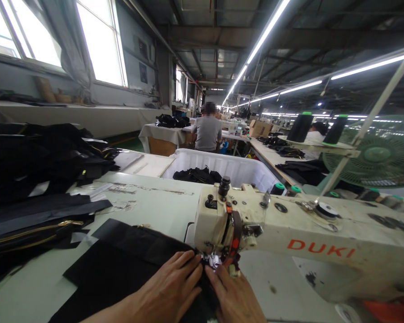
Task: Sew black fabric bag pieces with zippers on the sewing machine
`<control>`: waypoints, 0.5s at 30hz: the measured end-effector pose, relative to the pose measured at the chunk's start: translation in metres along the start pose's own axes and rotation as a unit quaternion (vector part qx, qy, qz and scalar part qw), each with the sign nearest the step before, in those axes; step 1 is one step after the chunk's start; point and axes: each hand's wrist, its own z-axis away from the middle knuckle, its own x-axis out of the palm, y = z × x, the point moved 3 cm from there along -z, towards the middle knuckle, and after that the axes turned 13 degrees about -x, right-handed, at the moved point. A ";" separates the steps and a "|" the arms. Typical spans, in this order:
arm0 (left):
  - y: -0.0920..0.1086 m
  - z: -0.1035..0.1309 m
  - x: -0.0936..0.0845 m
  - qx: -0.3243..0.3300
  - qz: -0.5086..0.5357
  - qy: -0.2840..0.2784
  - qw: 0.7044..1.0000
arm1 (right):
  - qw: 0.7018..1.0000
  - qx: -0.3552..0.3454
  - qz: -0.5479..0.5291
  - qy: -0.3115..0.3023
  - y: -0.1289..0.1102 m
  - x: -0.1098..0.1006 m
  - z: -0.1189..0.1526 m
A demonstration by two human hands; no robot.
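Both hands down flat, side by side: left hand (170,287) and right hand (234,296) press the black fabric piece (121,264); fingertips at the cream-white DUKI sewing machine (289,233) foot.

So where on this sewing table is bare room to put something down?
Bare table lies between the black fabric and the white bin. A second patch lies under the sewing machine arm. It is crowded at the needle, where left hand and right hand press fabric, and at the left pile.
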 end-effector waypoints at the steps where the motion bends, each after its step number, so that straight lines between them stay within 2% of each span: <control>1: 0.001 0.000 0.001 0.000 -0.001 -0.004 1.000 | 1.000 0.001 -0.005 -0.003 0.001 0.002 0.002; 5: 0.002 -0.003 0.003 -0.016 0.006 -0.033 0.999 | 0.999 0.005 -0.020 -0.036 0.003 0.011 0.007; 9: -0.001 -0.004 0.002 -0.021 0.006 -0.037 0.999 | 0.998 0.009 -0.038 -0.059 0.005 0.015 0.008; 12: -0.002 -0.003 -0.002 -0.022 0.015 -0.032 0.999 | 0.995 0.026 -0.065 -0.067 0.007 0.006 0.006; 15: -0.003 0.001 -0.004 -0.021 0.028 -0.035 0.999 | 0.990 0.046 -0.121 -0.063 0.010 -0.011 0.001</control>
